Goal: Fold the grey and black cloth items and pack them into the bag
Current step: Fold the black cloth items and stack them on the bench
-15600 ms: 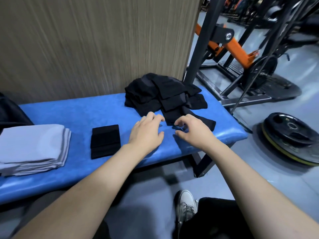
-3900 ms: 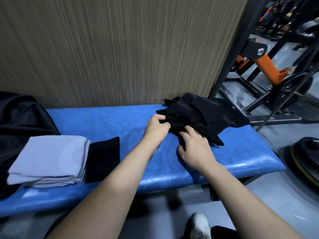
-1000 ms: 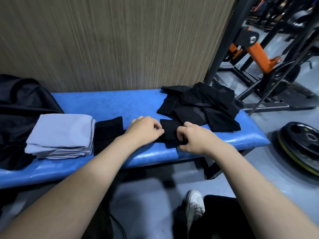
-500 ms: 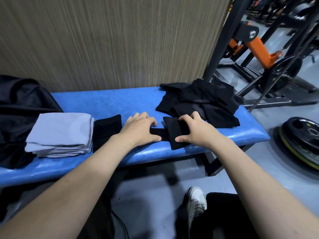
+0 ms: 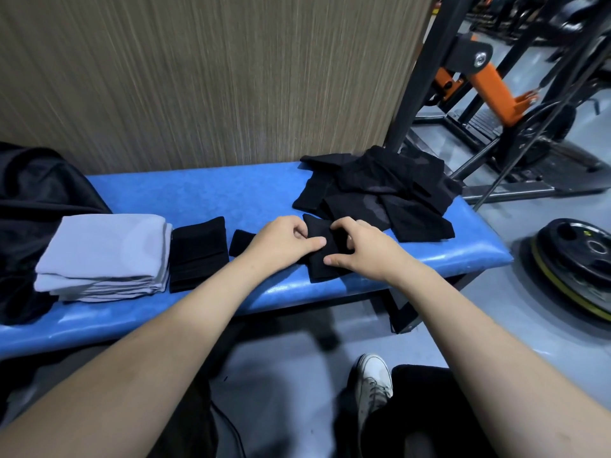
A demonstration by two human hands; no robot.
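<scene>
A small black cloth lies near the front edge of the blue bench. My left hand pinches its left part with curled fingers and thumb. My right hand grips its right part, fingers curled into the fabric. One end of the cloth sticks out to the left of my left wrist. A loose pile of black cloths sits behind my hands on the right. A folded black cloth and a stack of folded grey cloths lie to the left. A black bag fills the bench's left end.
A wood-grain wall stands right behind the bench. A black and orange gym rack rises at the back right. Weight plates lie on the floor to the right. My white shoe is on the floor below the bench.
Both hands have gone from lying flat on the black cloth to curling their fingers into it, drawing close together over its middle. The cloth's left end now shows beside my left wrist.
</scene>
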